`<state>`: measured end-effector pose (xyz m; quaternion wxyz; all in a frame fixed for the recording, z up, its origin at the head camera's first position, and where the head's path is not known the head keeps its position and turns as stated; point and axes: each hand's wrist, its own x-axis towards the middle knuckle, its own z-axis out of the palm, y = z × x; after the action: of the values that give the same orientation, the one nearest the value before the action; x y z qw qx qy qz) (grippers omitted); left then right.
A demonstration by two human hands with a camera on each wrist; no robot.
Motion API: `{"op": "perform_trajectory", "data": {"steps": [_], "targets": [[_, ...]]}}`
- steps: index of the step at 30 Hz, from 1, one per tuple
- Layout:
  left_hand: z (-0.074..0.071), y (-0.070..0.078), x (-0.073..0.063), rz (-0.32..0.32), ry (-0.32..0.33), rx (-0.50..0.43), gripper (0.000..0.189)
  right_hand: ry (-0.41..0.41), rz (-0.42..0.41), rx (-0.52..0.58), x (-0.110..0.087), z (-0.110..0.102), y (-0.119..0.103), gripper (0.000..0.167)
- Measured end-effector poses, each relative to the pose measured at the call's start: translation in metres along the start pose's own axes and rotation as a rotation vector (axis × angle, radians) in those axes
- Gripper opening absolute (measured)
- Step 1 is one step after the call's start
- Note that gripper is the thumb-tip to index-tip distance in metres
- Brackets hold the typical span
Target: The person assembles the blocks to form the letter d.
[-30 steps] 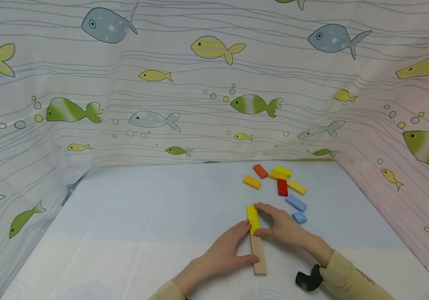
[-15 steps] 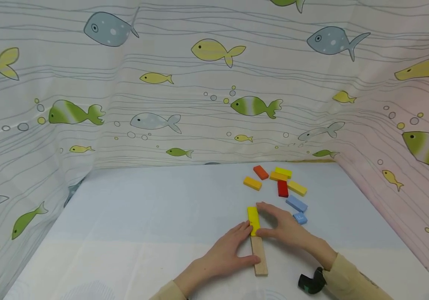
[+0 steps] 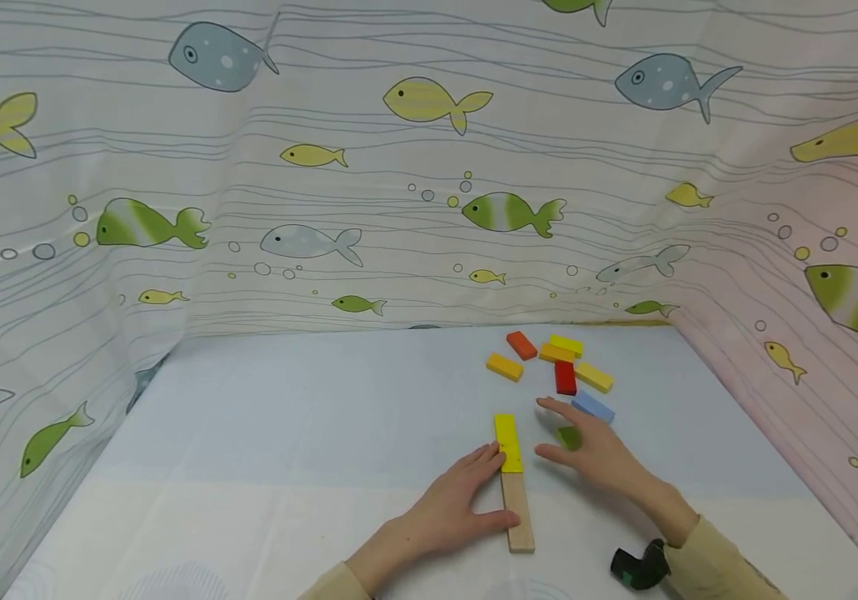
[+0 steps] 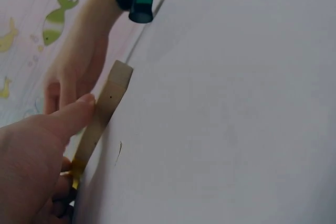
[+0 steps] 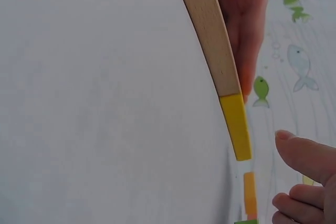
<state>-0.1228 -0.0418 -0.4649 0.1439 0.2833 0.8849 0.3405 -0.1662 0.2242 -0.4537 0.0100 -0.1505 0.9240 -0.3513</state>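
A bright yellow block (image 3: 507,443) lies end to end with a longer plain wooden block (image 3: 517,512) on the table. My left hand (image 3: 447,508) rests along their left side, fingertips at the yellow block and thumb on the wooden one. Its thumb also shows on the wooden block in the left wrist view. My right hand (image 3: 609,454) is apart from the row, thumb and forefinger spread with nothing pinched between them. A green block (image 3: 569,437) shows in that gap, partly covered by the hand. In the right wrist view the yellow block (image 5: 235,127) meets the wooden one.
Beyond the right hand lie a blue block (image 3: 592,406), a red block (image 3: 566,377), an orange-red block (image 3: 521,345) and several yellow and orange ones. A black device (image 3: 641,566) sits at the right wrist. A fish-patterned curtain (image 3: 369,192) borders the table.
My right hand has let go of the yellow block and moved right. The green block has come into sight, and the small blue block is now covered. My left hand stays in place.
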Motion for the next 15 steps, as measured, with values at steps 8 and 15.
{"op": "perform_trajectory", "data": {"steps": [8, 15], "targets": [[0.001, -0.001, 0.0, -0.001, 0.006, -0.01, 0.083, 0.065, 0.025, -0.011, 0.001, -0.014, 0.013, 0.071], [0.002, -0.002, 0.001, -0.001, 0.005, -0.015, 0.083, 0.071, 0.104, -0.022, 0.001, -0.029, 0.023, 0.069]]}}
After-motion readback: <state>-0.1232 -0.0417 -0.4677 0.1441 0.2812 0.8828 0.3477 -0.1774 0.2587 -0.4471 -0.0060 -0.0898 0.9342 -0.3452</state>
